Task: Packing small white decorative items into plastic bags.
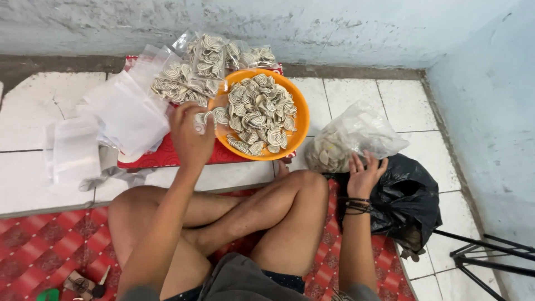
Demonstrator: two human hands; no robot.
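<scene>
My left hand (pixel 189 134) is raised at the left rim of an orange bowl (pixel 301 120) and pinches a few striped spiral snacks (pixel 203 118) between its fingers. The bowl is heaped with more of the same cream-and-dark spiral snacks (pixel 259 111). My right hand (pixel 365 174) reaches with spread fingers to a clear plastic bag (pixel 354 136) of pale snacks and touches its lower edge, holding nothing. I sit cross-legged on the floor; my knees (pixel 304 187) are below the bowl.
Filled clear packets of snacks (pixel 206 56) and a pile of empty clear bags (pixel 125 108) lie on a red cloth (pixel 161 156). A black plastic bag (pixel 409 195) sits right of my knee. Black tripod legs (pixel 485 251) stand at the bottom right. Blue walls close the back and right.
</scene>
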